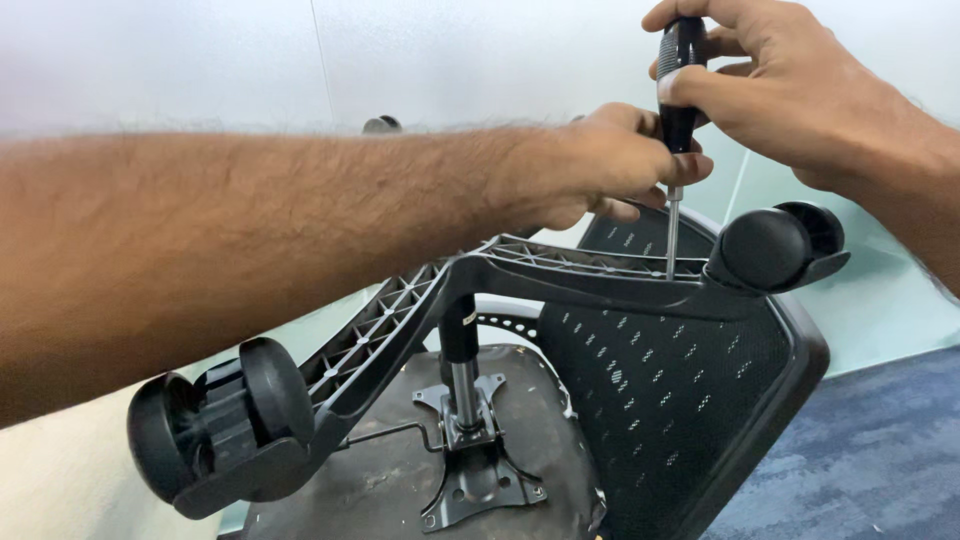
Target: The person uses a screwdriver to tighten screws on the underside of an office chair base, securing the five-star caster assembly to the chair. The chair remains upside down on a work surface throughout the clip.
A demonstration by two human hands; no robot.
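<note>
**Screwdriver set upright on an upturned chair base**

An office chair (690,400) is seen lying upside down, its star base (560,275) raised toward the camera. A black-handled screwdriver (678,90) is held upright above one arm of the base; its thin metal shaft runs straight down and its tip is set among the ribs of that arm, just beside the far castor (775,245). The handle is gripped at the top by the right hand (790,85), fingers closed round it. The lower part of the handle is pinched by the left hand (610,165), whose fingers are curled against it where the shaft begins (the fingertips are partly hidden behind the handle).

A second castor (215,425) is seen at the lower left, on the near arm of the base. The gas column (462,365) is shown running from the hub down to a metal plate (480,470) bolted to the worn, scuffed underside of the seat (390,480). The perforated black backrest (660,380) is seen to the right, below the base.

The chair is set against a plain pale wall (200,60), with a frosted greenish panel (880,290) behind it at the right. Blue-grey carpet (860,460) is visible at the lower right corner.
</note>
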